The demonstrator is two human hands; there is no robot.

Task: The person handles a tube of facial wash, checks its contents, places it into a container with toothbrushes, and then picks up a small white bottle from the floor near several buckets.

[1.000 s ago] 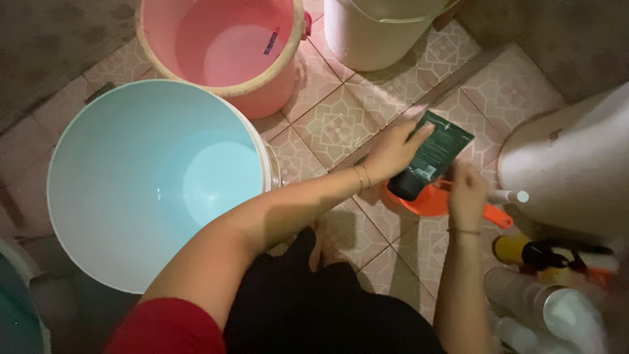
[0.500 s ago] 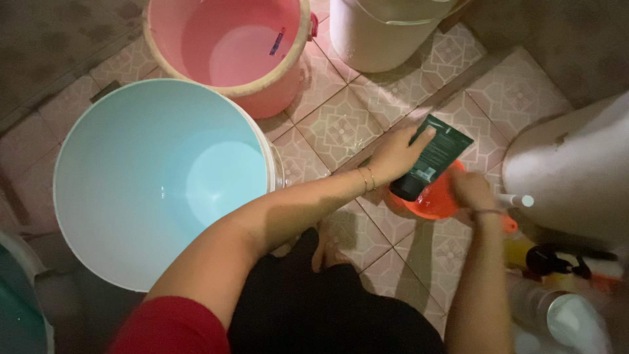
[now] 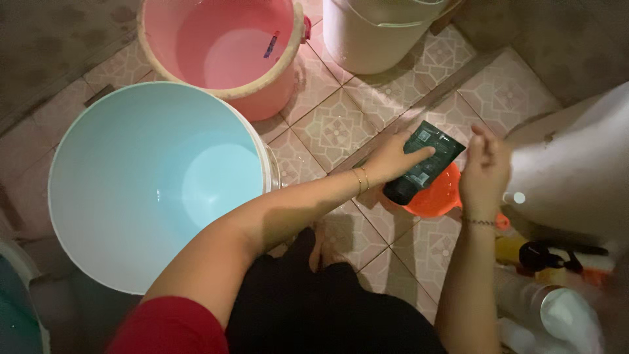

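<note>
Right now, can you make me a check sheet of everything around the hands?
Surface: patterned floor tiles, pinkish, look wet.
Job's things: dark green tube over the orange scoop.
Clutter: bottles at lower right.
Hands: left hand holds the tube; right hand raised beside it, fingers loose.
Cables: nothing seen.
Surroundings: light blue bucket, pink bucket, white bucket, pale rounded fixture.

We look down on a dim washroom floor of pale patterned tiles [image 3: 337,128], lit weakly from above. 3 buckets stand on it: a light blue one [image 3: 98,190], a pink one [image 3: 190,39] and a white one [image 3: 373,36]. Bare grey concrete [image 3: 46,46] borders the tiles.
</note>
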